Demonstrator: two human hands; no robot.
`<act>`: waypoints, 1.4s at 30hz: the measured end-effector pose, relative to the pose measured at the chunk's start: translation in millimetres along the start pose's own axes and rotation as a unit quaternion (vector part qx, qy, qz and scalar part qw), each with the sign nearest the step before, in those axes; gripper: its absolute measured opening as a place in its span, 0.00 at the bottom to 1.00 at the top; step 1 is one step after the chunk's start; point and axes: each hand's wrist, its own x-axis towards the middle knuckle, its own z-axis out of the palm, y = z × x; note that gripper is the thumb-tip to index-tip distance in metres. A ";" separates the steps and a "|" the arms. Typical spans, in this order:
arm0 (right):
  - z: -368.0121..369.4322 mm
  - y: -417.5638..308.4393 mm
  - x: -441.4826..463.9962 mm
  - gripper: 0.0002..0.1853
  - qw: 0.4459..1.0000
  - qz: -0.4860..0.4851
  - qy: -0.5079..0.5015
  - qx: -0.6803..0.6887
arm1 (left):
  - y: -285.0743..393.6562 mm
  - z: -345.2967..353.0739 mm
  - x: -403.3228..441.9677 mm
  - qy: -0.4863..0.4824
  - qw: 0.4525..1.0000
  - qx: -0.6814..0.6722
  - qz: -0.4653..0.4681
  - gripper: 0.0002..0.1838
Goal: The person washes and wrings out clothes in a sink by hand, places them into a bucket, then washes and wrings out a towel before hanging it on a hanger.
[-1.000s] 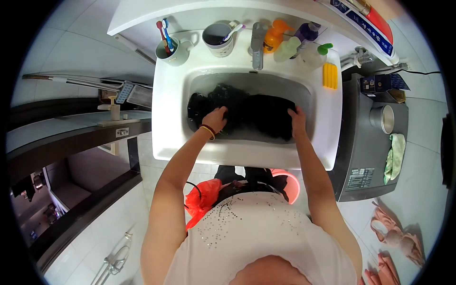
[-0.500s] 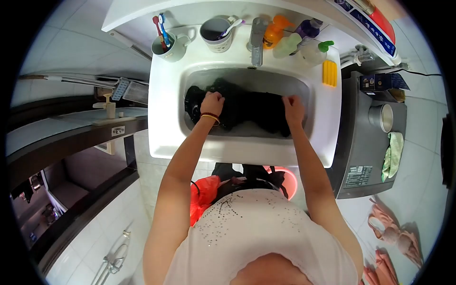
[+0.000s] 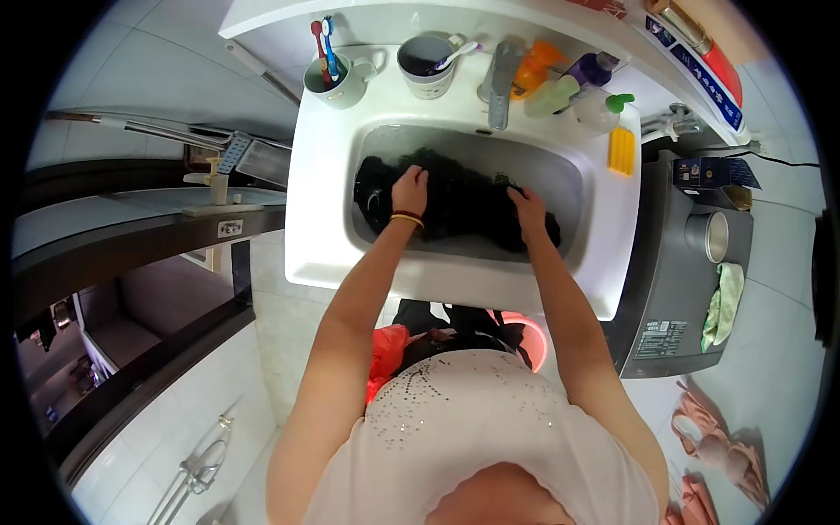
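A black garment (image 3: 464, 206) lies soaking in cloudy water inside the white washbasin (image 3: 302, 236); its exact kind is hard to make out. My left hand (image 3: 409, 191), with bracelets at the wrist, is closed on the cloth left of the middle. On the right part of the same cloth, my right hand (image 3: 528, 210) pinches an edge between thumb and fingers. Both hands are near the water surface. Above the basin's back edge stands the faucet (image 3: 500, 87).
Along the back rim stand a toothbrush mug (image 3: 346, 87), a grey cup (image 3: 425, 79), an orange pump bottle (image 3: 532, 74) and a green-topped bottle (image 3: 599, 112). A yellow soap bar (image 3: 621, 151) sits at the right rim. Below is a pink bucket (image 3: 535, 337).
My right hand has moved inward, towards my left hand, and the stretched cloth is now bunched lower in the water. The whole view has shifted slightly.
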 end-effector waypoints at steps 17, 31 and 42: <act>9.7 -56.8 -55.7 0.17 0.952 -0.035 -0.199 0.229 | 57.4 16.7 -36.6 -0.066 0.979 -0.139 0.132 0.14; -18.1 -33.3 -5.4 0.25 0.878 0.013 -0.197 0.436 | 93.1 -61.1 23.5 -0.293 0.895 -0.335 0.010 0.15; 10.8 -11.0 30.1 0.19 0.969 0.022 -0.035 0.242 | 25.1 65.8 45.9 -0.282 0.958 0.052 -0.005 0.31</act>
